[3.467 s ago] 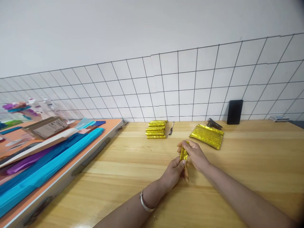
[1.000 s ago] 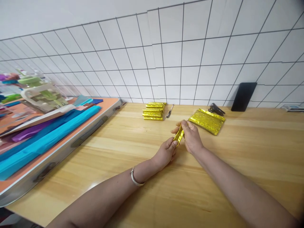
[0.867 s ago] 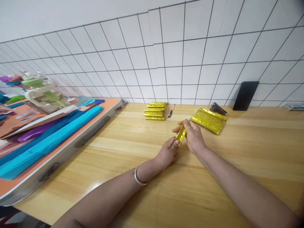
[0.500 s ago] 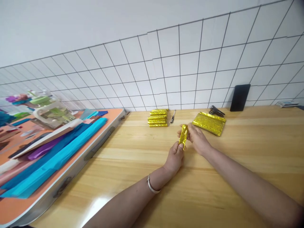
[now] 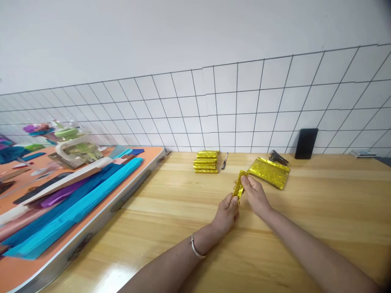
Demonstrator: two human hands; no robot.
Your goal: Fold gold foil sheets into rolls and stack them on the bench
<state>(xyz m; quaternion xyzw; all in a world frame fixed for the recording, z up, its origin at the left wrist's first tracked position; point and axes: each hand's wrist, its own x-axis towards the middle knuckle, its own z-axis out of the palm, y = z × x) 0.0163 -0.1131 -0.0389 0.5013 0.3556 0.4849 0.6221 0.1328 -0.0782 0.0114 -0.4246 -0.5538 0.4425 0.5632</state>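
A narrow folded strip of gold foil point(image 5: 239, 186) is held between my two hands over the wooden table. My left hand point(image 5: 226, 213) pinches its lower end, thumb on top. At its upper end, my right hand point(image 5: 255, 194) grips it with the thumb pressed on the foil. Behind my right hand lies a wider flat piece of gold foil point(image 5: 270, 173). Several folded gold foil strips point(image 5: 206, 162) sit in a row near the wall, with a pen point(image 5: 225, 161) beside them.
A black stapler-like tool point(image 5: 278, 157) lies behind the wide foil. A dark phone-like slab point(image 5: 306, 143) leans on the tiled wall. On the left, an orange-topped table point(image 5: 154, 153) bears blue paper point(image 5: 82, 203), purple paper and a clear basket.
The camera view has tilted, so the table appears lower. My right thumb has come down onto the upper face of the strip; my left hand keeps its hold.
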